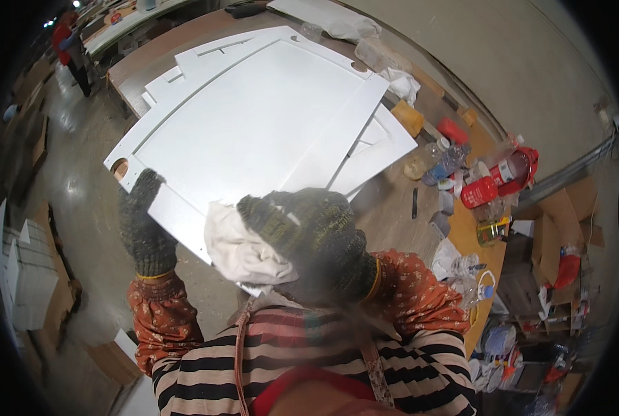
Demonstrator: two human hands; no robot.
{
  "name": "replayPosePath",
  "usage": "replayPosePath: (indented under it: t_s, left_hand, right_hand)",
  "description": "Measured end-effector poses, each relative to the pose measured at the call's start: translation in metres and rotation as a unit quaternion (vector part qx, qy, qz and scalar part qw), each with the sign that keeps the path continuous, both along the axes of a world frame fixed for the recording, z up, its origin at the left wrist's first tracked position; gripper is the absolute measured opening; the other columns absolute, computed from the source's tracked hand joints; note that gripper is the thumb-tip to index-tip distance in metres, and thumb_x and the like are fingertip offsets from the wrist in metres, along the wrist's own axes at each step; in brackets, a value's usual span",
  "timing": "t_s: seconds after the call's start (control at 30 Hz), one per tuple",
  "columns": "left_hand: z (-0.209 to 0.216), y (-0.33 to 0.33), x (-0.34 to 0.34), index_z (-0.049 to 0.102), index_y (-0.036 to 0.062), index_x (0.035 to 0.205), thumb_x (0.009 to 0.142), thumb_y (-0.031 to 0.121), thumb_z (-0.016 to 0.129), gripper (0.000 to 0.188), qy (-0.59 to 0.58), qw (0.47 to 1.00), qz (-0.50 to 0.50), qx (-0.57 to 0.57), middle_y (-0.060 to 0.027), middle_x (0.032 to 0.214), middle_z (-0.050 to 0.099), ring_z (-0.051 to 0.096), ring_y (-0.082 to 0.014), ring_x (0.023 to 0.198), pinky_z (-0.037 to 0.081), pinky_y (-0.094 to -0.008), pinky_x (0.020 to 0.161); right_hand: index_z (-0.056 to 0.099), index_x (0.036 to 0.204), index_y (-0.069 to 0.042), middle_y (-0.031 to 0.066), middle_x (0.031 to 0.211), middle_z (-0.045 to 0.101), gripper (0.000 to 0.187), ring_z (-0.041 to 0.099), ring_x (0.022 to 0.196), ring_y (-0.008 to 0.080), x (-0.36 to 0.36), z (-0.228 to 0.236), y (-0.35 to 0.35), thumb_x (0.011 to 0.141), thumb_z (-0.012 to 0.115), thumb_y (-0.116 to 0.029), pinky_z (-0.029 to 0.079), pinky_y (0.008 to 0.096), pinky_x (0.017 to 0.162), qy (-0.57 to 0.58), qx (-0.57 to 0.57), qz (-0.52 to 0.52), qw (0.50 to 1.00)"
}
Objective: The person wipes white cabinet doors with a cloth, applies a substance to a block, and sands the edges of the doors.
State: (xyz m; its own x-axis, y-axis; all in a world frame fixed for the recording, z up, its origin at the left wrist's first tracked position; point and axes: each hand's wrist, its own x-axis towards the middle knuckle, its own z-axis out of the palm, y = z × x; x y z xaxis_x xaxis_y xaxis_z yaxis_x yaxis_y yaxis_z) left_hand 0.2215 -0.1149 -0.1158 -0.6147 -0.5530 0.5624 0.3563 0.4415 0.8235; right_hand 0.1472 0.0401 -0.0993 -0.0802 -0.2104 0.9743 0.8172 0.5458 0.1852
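Observation:
A white panel with a grooved border and cut-out corner holes lies in front of me, on top of other white panels. My left hand, in a dark green knit glove, grips the panel's left edge close to a corner hole; part of its grip is hidden. In my right hand, gloved the same way, is a bunched white cloth. The hand is closed on the cloth at the panel's near edge, and its fingertips are partly hidden.
Bottles, including a red one, crowd the right side of the wooden table. A yellow block sits beyond the panels. Cardboard boxes stand at right. Stacked white boards are at left. A person stands far left.

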Motion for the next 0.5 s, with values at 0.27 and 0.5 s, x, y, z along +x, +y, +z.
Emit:
replayPosePath:
  t_s: [0.27, 0.5]
  left_hand:
    - [0.005, 0.000, 0.021, 0.059, -0.0032, 0.111, 0.082, 0.011, 0.061, 0.032, -0.030, 0.945, 0.106, -0.308, -0.0183, 0.114, 0.061, 0.056, -0.0309, 0.111, 0.042, -0.0409, 0.096]
    - [-0.003, 0.002, 0.008, 0.057, -0.0070, 0.112, 0.084, 0.016, 0.059, 0.036, 0.010, 0.971, 0.023, -0.236, -0.0194, 0.114, 0.061, 0.057, -0.0290, 0.110, 0.043, -0.0397, 0.096]
  right_hand:
    - [0.051, 0.106, 0.001, 0.0089, 0.091, 0.055, 0.035, 0.059, 0.080, 0.0196, -0.105, 0.098, 0.142, 0.085, 0.054, -0.027, 0.044, 0.0310, 0.078, -0.597, -0.318, 0.688, 0.262]
    - [0.055, 0.105, -0.009, 0.0159, 0.085, 0.062, 0.046, 0.063, 0.087, 0.0295, -0.183, 0.070, 0.230, 0.081, 0.058, -0.048, 0.049, 0.0365, 0.073, -0.481, -0.401, 0.416, 0.659]
